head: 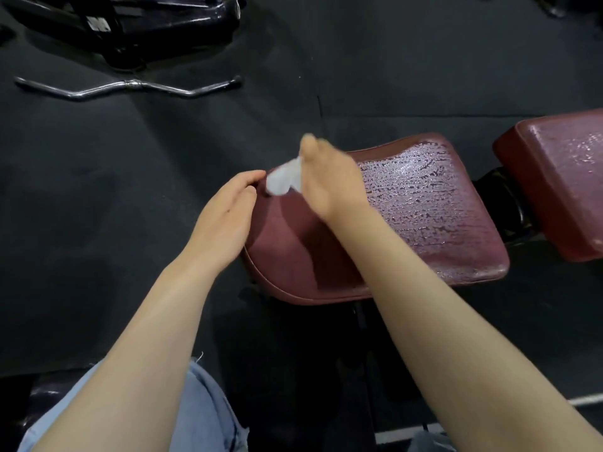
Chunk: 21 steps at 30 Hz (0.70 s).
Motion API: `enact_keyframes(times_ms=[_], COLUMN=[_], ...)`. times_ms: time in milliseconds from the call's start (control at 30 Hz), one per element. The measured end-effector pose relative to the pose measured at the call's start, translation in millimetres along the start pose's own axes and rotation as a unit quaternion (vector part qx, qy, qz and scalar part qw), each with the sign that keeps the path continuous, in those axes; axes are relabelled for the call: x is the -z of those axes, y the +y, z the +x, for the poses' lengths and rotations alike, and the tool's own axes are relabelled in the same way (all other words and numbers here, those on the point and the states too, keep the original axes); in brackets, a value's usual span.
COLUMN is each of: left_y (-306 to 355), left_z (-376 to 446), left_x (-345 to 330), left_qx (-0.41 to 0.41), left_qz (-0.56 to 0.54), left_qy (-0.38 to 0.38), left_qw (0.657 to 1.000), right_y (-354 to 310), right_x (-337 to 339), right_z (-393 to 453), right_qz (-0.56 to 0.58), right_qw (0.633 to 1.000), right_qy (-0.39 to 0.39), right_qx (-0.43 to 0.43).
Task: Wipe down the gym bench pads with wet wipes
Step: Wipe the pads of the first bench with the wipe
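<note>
A maroon seat pad point(421, 216) lies in the middle of the view, its right half covered in wet streaks and its left part matte. My right hand point(326, 177) holds a white wet wipe point(282, 179) over the pad's far left corner; the hand is motion-blurred. My left hand point(225, 213) curls round the pad's left edge just beside the wipe. A second maroon pad point(561, 177), also wet and shiny, stands to the right across a gap.
Dark rubber floor point(130, 190) surrounds the bench. A chrome curl bar point(130, 86) lies on the floor at the upper left, with a black machine frame point(130, 27) behind it. My jeans-clad knee point(208, 412) is at the bottom.
</note>
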<state>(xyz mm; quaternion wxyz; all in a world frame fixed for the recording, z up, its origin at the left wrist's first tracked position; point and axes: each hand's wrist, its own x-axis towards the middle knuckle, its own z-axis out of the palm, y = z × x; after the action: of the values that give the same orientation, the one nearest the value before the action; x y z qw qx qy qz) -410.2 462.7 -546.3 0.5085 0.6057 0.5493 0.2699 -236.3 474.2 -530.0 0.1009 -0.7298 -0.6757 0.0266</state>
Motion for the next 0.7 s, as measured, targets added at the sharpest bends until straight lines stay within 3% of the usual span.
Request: enact_keyframes(times_ms=[100,300,367,567,700], left_y=[4.3,3.4,5.2,19.2,24.5], left_z=[2.7,3.2,6.4,6.9,4.5], left_x=[-4.3,-12.4,-14.3,-32.2,-39.8], left_qx=[-0.018,-0.116,-0.131,-0.175,-0.191], left_qz=[0.012,0.164,0.198,0.239,0.283], left_qy=[0.0,-0.021,-0.025,-0.06,-0.087], left_qw=[1.0,0.979,0.971,0.953,0.936], right_y=[0.2,15.8,22.6,51.4,47.9], right_x=[-1.6,11.7,10.1,5.6,7.1], right_z=[6.6,-163.2,-148.3,12.7,-39.9], right_qz=[-0.005,0.066,0.059,-0.012,-0.017], right_qw=[0.999,0.994,0.994,0.992,0.993], right_qy=[0.01,0.047,0.056,0.031,0.038], right_qx=[-0.047,-0.073,-0.067,-0.121,-0.113])
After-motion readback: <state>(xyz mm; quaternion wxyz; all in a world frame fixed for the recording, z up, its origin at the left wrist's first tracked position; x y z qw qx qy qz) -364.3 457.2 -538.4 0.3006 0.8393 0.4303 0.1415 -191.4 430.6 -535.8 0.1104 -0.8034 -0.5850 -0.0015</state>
